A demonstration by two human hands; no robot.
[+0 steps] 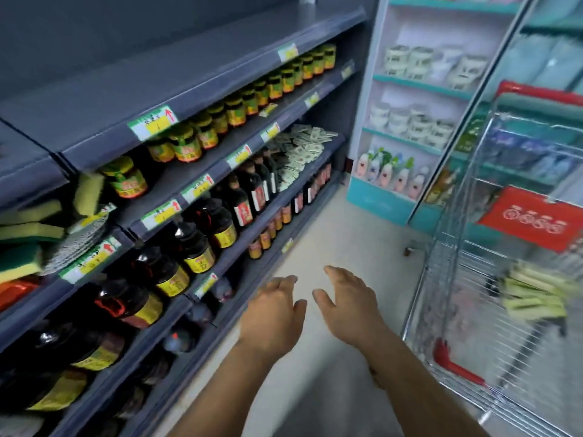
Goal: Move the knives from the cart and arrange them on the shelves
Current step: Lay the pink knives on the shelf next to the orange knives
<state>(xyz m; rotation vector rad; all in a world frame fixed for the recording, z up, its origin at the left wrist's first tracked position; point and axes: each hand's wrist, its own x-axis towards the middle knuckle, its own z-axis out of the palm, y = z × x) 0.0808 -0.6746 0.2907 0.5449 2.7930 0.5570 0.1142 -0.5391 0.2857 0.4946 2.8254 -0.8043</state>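
Both my hands sit low centre of frame, over the pale floor (340, 222), holding nothing. Left hand (273, 313): fingers loose and slightly spread, back of hand up. Right hand (350, 305): fingers straight-ish, thumb out toward the left one. The hands are close but not touching.

Knives (533, 294): right edge of frame, lying in the cart (448, 279). They're blurred; I see a pile of pale yellow-green flat packs with dark shapes sticking out below, likely handles. Count: cannot tell. At least several packs, overlapping.

The cart is chrome wire mesh with a red plastic handle bar at the top and a red sign (533, 217) hanging on its side with white print, unreadable. There's a red corner bumper low on the frame.

Shelves (189, 80), left half of frame: grey-blue metal, tiered, with green/yellow price tags along the front edges. The top tier is bare. Below it is a row of jars (236, 111) with yellow-green labels and dark lids. Next tiers hold dark glossy bottles (195, 244), red and yellow labels. There are small pale packets (303, 149) mid-frame, and yellow-green sponges (34, 231) at the far left, soft, rectangular, at least four.

Upper right has a white/teal unit (419, 86) with white packs and a row of five bottles at the bottom.
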